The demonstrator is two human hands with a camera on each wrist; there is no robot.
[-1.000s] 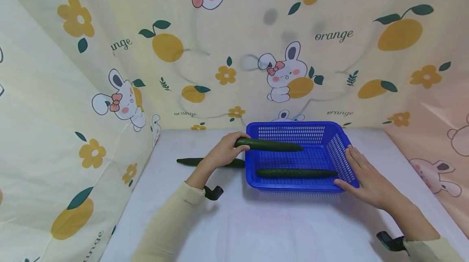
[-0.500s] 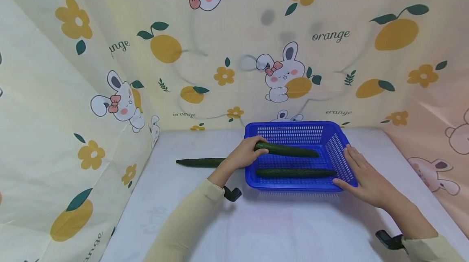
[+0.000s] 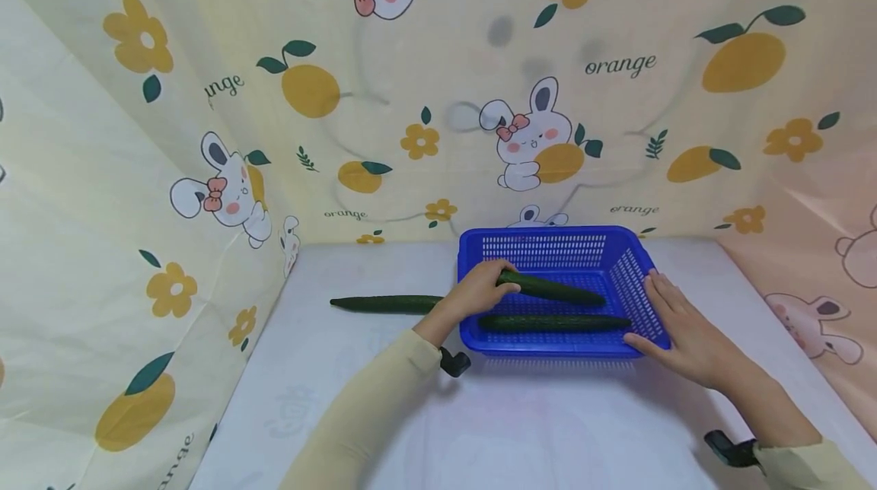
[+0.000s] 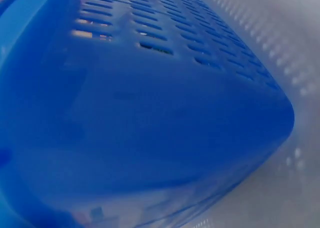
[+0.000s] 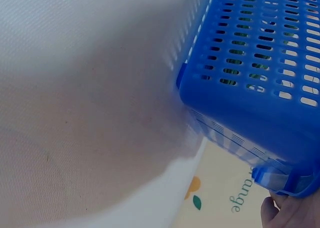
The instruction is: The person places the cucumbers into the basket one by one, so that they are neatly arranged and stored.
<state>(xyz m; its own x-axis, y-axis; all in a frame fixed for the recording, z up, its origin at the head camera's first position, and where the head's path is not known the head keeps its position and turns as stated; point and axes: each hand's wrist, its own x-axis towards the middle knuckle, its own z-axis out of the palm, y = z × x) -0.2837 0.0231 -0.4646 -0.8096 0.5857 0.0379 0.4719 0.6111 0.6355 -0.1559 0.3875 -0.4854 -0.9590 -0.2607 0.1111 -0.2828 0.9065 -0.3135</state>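
Left hand (image 3: 482, 288) curled round long green cucumber (image 3: 555, 289) over blue plastic basket (image 3: 548, 350) near white surface's (image 3: 527, 429) far edge; right hand (image 3: 688, 339) straight-fingered, touching basket.

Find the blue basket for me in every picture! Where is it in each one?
Head: the blue basket is right of the middle, a little below halfway down.
Left wrist: it fills most of the picture, very close up.
Right wrist: it's on the right side, cut off by the edge.
Shared landmark: the white tabletop shows in all three.
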